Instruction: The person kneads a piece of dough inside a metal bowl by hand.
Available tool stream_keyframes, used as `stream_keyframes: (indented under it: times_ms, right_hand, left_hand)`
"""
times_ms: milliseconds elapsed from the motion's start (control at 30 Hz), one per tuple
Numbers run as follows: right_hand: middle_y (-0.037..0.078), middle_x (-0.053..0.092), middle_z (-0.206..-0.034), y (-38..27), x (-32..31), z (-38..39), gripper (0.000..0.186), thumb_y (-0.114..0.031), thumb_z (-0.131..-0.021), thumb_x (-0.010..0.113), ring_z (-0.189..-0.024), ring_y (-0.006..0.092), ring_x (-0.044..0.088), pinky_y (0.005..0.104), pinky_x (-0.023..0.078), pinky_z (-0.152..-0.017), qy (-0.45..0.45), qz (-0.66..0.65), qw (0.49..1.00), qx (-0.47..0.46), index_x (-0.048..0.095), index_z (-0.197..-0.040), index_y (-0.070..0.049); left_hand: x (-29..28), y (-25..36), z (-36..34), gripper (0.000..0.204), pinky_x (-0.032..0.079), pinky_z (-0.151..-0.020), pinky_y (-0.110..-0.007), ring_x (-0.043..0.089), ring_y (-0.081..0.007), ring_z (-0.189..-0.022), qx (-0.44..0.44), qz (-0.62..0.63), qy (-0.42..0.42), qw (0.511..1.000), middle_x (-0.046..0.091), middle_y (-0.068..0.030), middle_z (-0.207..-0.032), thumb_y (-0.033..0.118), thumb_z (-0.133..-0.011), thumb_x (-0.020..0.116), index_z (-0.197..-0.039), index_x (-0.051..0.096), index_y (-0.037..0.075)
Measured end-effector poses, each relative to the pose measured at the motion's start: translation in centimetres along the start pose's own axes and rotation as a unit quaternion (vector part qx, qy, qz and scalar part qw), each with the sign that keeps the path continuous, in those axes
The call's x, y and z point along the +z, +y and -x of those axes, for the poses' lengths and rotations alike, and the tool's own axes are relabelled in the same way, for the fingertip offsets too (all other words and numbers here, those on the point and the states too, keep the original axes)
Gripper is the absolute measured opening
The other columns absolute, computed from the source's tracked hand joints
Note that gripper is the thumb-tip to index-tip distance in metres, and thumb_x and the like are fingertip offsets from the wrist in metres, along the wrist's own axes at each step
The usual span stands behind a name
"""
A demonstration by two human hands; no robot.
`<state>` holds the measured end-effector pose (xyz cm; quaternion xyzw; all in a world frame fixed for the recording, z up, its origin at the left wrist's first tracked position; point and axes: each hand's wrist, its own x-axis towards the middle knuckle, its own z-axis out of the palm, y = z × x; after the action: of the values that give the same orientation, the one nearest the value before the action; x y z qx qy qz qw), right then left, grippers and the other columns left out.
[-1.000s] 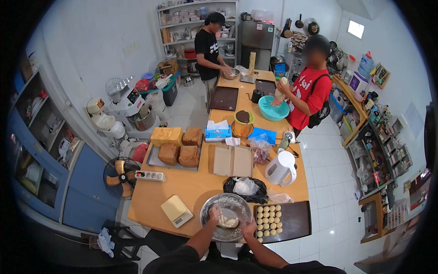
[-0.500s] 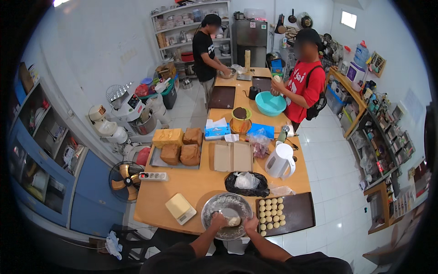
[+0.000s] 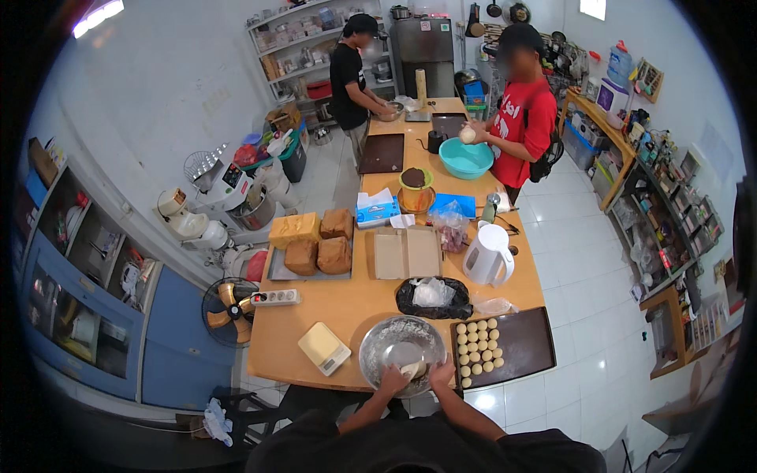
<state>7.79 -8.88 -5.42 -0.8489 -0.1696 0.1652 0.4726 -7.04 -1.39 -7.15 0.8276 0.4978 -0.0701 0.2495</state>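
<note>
A wide steel bowl [image 3: 402, 337] with flour-smeared walls stands at the table's near edge, holding pale dough [image 3: 412, 368]. My left hand [image 3: 393, 378] is down inside it, fingers curled on the dough. My right hand [image 3: 441, 374] grips the bowl's right side at the rim. A cream kitchen scale [image 3: 323, 347] lies left of the bowl. Just to the right is a dark tray [image 3: 524, 347] with several rows of round dough balls [image 3: 479, 347]. A black plastic bag [image 3: 408, 296] with white contents lies behind the bowl.
Loaves [image 3: 301, 256], a power strip [image 3: 275, 298], open box [image 3: 408, 252] and white kettle [image 3: 486, 256] are farther up the table. A co-worker in red [image 3: 520, 126] holds dough over a turquoise basin [image 3: 465, 165]; another in black [image 3: 347, 87] works at the far end. A fan [image 3: 229, 311] stands left.
The view has shifted, so the table sits higher in frame. My left hand has moved lower in the bowl. The co-worker in red now holds a rounder lump of dough with hands closer together.
</note>
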Motion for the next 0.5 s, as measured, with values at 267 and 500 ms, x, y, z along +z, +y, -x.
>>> stream_keyframes:
  times_ms: [267, 500]
  right_hand:
    - [0.03, 0.061, -0.096, -2.6, -1.3, 0.9, 0.035, -0.001, -0.075, 0.056, -0.094, 0.0467, 0.059, 0.0487, 0.046, -0.082, -0.002, -0.034, 0.999, 0.025, 0.056, -0.11, 0.005]
    - [0.029, 0.063, -0.093, -1.9, -0.8, 1.1, 0.037, -0.001, -0.075, 0.053, -0.091, 0.0445, 0.062, 0.045, 0.048, -0.08, 0.019, 0.03, 0.999, -0.004, 0.056, -0.111, 0.006]
  left_hand:
    - [-2.2, -0.3, -1.1, 0.063, 0.047, -0.09, -0.047, 0.058, -0.0453, -0.103, -0.052, 0.179, -0.035, 0.982, 0.061, -0.0291, -0.108, 0.025, -0.076, 0.068, -0.125, 0.044, -0.007]
    - [-7.6, 0.6, -3.2, 0.065, 0.046, -0.092, -0.046, 0.053, -0.0436, -0.114, -0.08, 0.06, -0.102, 0.99, 0.049, -0.0266, -0.131, 0.024, -0.077, 0.067, -0.131, 0.042, -0.001]
